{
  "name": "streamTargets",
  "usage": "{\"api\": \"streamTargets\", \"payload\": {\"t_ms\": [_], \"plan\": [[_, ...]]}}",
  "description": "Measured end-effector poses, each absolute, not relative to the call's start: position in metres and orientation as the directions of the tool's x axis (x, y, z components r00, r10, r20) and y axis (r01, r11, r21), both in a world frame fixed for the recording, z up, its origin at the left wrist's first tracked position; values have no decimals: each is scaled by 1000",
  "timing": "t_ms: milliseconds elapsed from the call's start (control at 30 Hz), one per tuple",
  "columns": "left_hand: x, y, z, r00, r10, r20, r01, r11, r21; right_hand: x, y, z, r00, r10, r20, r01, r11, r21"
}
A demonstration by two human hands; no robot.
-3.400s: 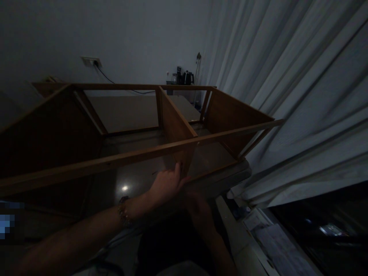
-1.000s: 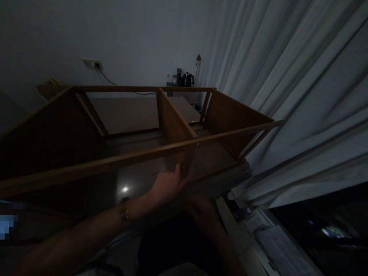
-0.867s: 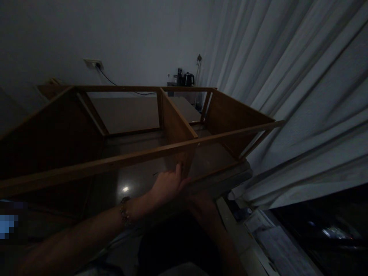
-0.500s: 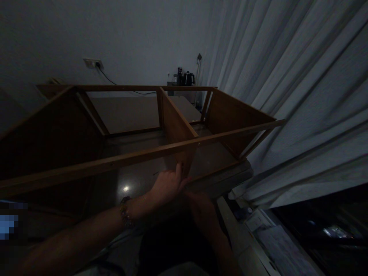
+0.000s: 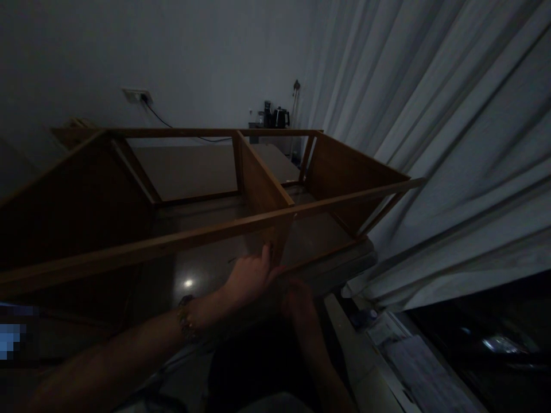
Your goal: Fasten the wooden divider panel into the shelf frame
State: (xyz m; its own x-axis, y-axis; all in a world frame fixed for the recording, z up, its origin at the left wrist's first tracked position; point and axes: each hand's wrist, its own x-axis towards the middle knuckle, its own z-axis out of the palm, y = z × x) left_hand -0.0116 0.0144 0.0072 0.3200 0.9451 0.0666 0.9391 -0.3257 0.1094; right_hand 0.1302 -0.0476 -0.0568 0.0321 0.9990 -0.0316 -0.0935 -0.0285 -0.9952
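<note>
"Where were the hands?"

"The left hand (image 5: 249,278) was curled at the lower near end of the middle divider (image 5: 264,180), seemingly pinching it between thumb and fingers. The right hand (image 5: 299,304) was blurred, just below that end; I couldn't tell whether it was spread or pinching anything."

"And the divider itself?"

"Upright in the wooden frame (image 5: 181,132), the left panel (image 5: 77,201) on one side of it and the right panel (image 5: 353,163) on the other. The near rail (image 5: 210,230) crossed its near end."

"How far along was it?"

"By my judgement, panels and rails were already in place. Whether the divider's lower end was fastened didn't show, so I couldn't say what was left."

"Any writing?"

"None legible. Right of the divider, pale papers (image 5: 415,364) were too dark to read; beyond it, the black kettle (image 5: 281,118) showed no readable brand."
</note>
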Motion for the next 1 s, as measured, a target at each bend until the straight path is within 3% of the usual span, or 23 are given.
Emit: {"api": "streamTargets", "payload": {"t_ms": [133, 367, 500, 633, 733, 833, 1000], "plan": [[-11, 14, 10, 310, 950, 48, 942, -313, 117, 132, -50, -51, 62, 994, 86, 153, 76, -985], [-8, 14, 11, 293, 956, 35, 951, -295, 97, 143, -51, -48, -85, 974, 208, 449, 224, -865], [-9, 14, 13, 300, 953, 27, 946, -301, 117, 135, -53, -43, -34, 991, 128, 360, 132, -924], [-9, 14, 13, 303, 953, 34, 945, -304, 123, 119, -55, -43, -13, 996, -90, 44, -90, -995], [-9, 14, 11, 289, 957, 28, 949, -291, 119, 113, -55, -46, 3, 991, -131, -82, -130, -988], [-9, 14, 11, 292, 956, 20, 949, -293, 118, 117, -55, -50, 44, 996, -73, 4, -74, -997], [-9, 14, 13, 306, 951, 34, 942, -308, 132, 134, -53, -52, -70, 980, 184, 354, 197, -914]]}}
